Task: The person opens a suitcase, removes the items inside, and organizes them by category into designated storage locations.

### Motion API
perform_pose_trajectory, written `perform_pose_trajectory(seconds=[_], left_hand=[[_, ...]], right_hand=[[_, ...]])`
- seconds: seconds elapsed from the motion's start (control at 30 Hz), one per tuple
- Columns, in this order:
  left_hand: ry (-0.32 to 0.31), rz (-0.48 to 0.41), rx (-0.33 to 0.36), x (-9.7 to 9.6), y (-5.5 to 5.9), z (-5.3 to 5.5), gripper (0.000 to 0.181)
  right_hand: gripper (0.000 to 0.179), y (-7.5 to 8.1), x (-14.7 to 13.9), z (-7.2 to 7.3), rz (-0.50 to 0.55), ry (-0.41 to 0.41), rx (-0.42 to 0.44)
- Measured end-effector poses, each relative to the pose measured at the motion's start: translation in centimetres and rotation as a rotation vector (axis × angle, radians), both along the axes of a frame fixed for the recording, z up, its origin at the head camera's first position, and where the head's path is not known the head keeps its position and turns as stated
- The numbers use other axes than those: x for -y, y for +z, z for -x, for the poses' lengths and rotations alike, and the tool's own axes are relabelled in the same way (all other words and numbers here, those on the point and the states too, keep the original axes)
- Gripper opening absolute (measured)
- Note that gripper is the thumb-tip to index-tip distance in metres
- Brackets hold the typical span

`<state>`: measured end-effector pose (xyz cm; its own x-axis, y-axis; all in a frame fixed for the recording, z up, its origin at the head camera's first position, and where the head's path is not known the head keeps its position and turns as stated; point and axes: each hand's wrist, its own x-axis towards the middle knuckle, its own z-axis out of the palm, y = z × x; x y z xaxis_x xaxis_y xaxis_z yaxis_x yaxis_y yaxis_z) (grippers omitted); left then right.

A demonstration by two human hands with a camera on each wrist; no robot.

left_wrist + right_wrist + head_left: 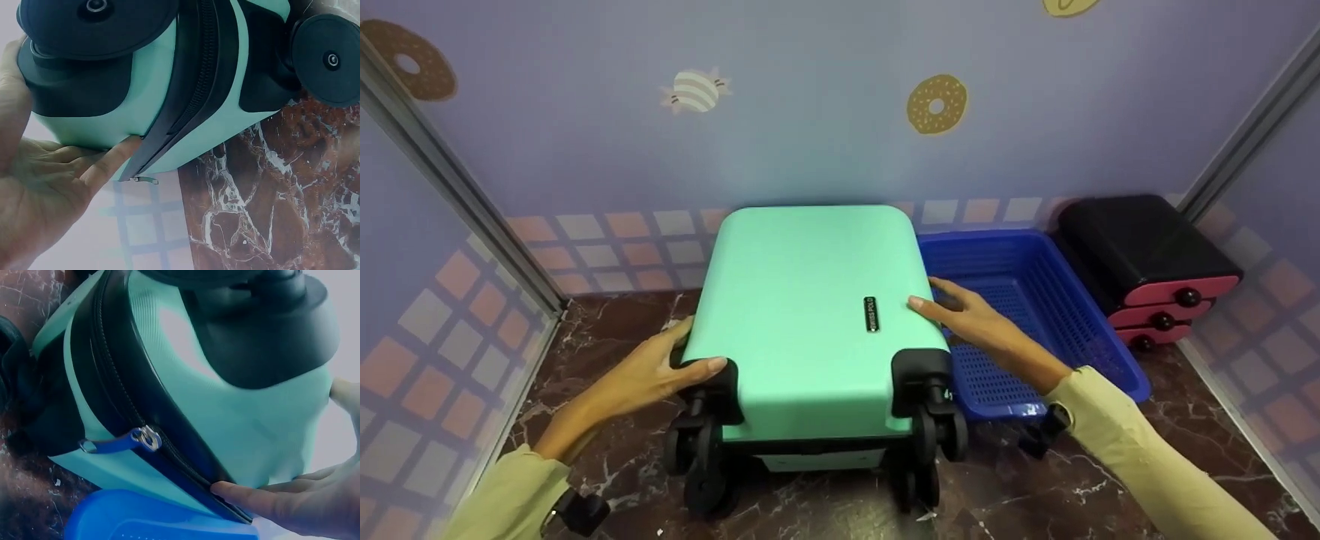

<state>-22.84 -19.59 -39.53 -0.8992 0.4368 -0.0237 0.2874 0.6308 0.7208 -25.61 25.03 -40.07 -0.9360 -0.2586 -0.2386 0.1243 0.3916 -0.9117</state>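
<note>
A mint-green hard-shell suitcase (810, 300) lies flat on the floor, its black wheels pointing towards me. My left hand (656, 367) holds its left edge, thumb on the black corner guard (718, 382) and fingers along the side. In the left wrist view, a fingertip of the left hand (62, 174) touches the shell beside the black zip band (197, 73). On the opposite edge, my right hand (971, 319) has its thumb on the top face and fingers down the side. The right wrist view shows that hand (298, 500) with a fingertip at the zip, below a zip pull (112, 443).
Against the suitcase's right side stands a blue plastic basket (1072, 337). Farther right is a black drawer box (1147, 240) with pink drawer fronts. A lilac wall (810, 135) closes off the back, with side panels left and right. The floor (622, 450) is dark marble.
</note>
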Motion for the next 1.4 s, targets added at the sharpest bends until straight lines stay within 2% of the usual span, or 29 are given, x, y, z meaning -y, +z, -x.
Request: perform_pose_trajectory(seconds=[0.13, 0.27, 0.4, 0.5, 0.57, 0.67, 0.77, 0.87, 1.0, 1.13, 1.2, 1.27, 1.4], left_hand=[[0.026, 0.017, 0.026, -0.6, 0.4, -0.1, 0.102], [0.044, 0.015, 0.019, -1.5, 0.7, -0.4, 0.108], [0.013, -0.028, 0.003, -2.0, 0.9, -0.4, 0.106], [-0.009, -0.032, 0.000, -2.1, 1.0, -0.3, 0.112], [-0.018, -0.021, 0.007, -2.2, 1.0, -0.2, 0.117], [-0.021, -0.002, 0.017, -2.2, 1.0, -0.2, 0.123], [-0.013, -0.001, 0.025, -2.1, 0.9, -0.4, 0.125], [-0.007, -0.015, 0.023, -2.0, 0.9, -0.6, 0.125], [0.000, -0.004, -0.005, -2.1, 0.9, -1.1, 0.119], [-0.053, 0.042, -0.080, -2.5, 1.4, -1.8, 0.101], [-0.083, 0.050, -0.109, -2.8, 1.7, -2.0, 0.091], [-0.098, 0.052, -0.107, -3.0, 2.1, -2.2, 0.086], [-0.083, 0.065, -0.095, -3.4, 2.8, -2.4, 0.085]], right_hand=[[0.095, 0.4, -0.1, -0.7, -0.017, -0.017, -0.017], [0.085, -0.1, -1.0, -1.5, -0.050, -0.019, -0.039], [0.055, -1.1, -2.5, -2.7, -0.024, 0.015, -0.081], [0.030, -1.8, -3.5, -3.8, -0.009, 0.078, -0.117], [0.022, -2.1, -3.9, -4.4, -0.016, 0.140, -0.138], [0.024, -2.3, -4.0, -5.3, -0.043, 0.226, -0.150], [0.033, -2.5, -3.7, -5.9, -0.064, 0.268, -0.131], [0.035, -2.8, -3.6, -6.3, -0.073, 0.267, -0.119], [0.021, -3.6, -3.9, -6.8, -0.090, 0.250, -0.128], [0.011, -3.8, -4.3, -7.5, -0.132, 0.226, -0.159], [0.009, -3.7, -4.3, -7.8, -0.204, 0.245, -0.249], [0.013, -3.6, -4.2, -8.1, -0.291, 0.298, -0.391], [0.022, -3.2, -4.2, -8.3, -0.404, 0.420, -0.653]])
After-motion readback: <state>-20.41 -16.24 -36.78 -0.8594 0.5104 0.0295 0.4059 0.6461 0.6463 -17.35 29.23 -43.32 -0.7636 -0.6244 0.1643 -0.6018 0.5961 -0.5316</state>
